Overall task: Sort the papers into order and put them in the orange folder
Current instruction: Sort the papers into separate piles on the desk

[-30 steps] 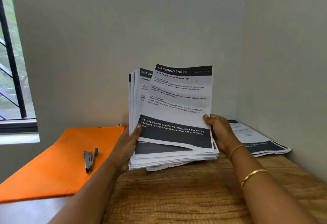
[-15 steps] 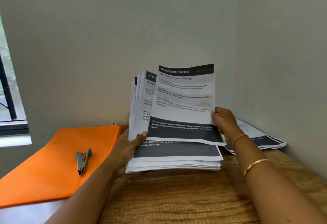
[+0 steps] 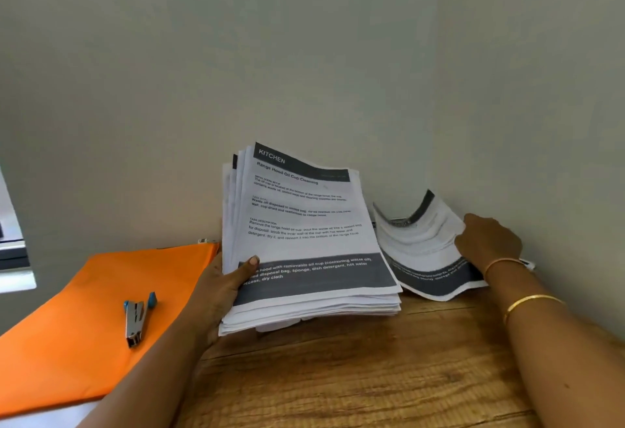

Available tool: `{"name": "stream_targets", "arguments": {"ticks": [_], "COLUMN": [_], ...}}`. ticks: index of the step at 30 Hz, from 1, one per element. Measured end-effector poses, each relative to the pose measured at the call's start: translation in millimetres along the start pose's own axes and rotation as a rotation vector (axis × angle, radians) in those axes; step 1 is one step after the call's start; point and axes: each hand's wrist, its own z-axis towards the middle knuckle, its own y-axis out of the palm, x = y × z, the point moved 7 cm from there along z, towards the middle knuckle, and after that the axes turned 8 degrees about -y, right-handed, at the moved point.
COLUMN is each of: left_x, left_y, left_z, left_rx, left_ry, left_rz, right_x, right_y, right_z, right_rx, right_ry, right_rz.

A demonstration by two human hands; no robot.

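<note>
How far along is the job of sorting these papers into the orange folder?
Done: one curled sheet is out, by the right wall. In hand: the right hand holds that sheet; the left hand grips the stack, KITCHEN page on top. Left: sorting the stack and filling the orange folder, which lies under a stapler.

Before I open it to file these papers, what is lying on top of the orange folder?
A stapler lies on the orange folder. The left hand and forearm cover its right edge.
</note>
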Motion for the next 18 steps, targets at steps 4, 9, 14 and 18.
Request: {"name": "stream_targets", "arguments": {"ticks": [4, 9, 14, 18], "left_x": [0.5, 0.2, 1.2, 2.4], "left_y": [1.9, 0.4, -1.0, -0.5], "left_z": [1.4, 1.9, 1.3, -0.1], "left_rx": [0.025, 0.047, 0.048, 0.036], "left_ry": [0.011, 0.018, 0.026, 0.026], "left_rz": [0.002, 0.007, 0.006, -0.010], "right_x": [5.8, -35.7, -53.1, -45.4], "right_y": [6.2, 9.9, 55.1, 61.4], "right_z": [1.2, 0.6, -17.0, -25.9], "right_rx": [-0.009, -0.117, -0.618, -0.680], "right_ry": [0.048, -0.048, 0.017, -0.027], "right_rz": [-0.111, -0.140, -0.239, -0.196]}}
